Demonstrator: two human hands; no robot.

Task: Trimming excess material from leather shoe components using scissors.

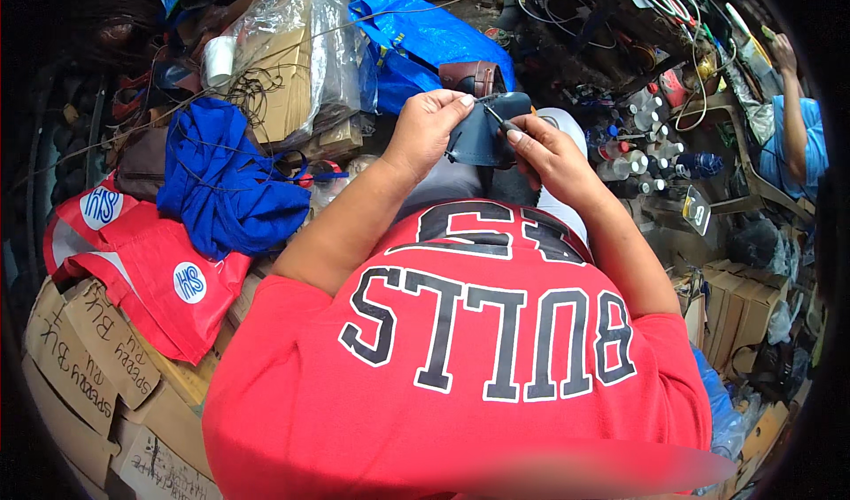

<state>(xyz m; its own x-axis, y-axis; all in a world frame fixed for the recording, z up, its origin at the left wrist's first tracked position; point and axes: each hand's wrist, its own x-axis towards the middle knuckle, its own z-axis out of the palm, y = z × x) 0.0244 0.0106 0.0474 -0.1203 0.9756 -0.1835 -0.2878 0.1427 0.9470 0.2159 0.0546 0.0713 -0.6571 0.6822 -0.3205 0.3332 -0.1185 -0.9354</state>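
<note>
Dark blue leather-like piece [482,141] held before the red shirt [292,376].
Left hand [423,128], fingers clamped on its upper edge; right hand [553,155], fingers clamped on a slim black tool [505,124] angled across it. Beyond, a blue plastic bag [425,35]; at left, crumpled blue cloth [221,181].

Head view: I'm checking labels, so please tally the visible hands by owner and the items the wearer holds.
Wearer's left hand and right hand: 2
Other person's hand: 1
Dark curved piece: 1
Slim tool: 1
Total: 5
</note>
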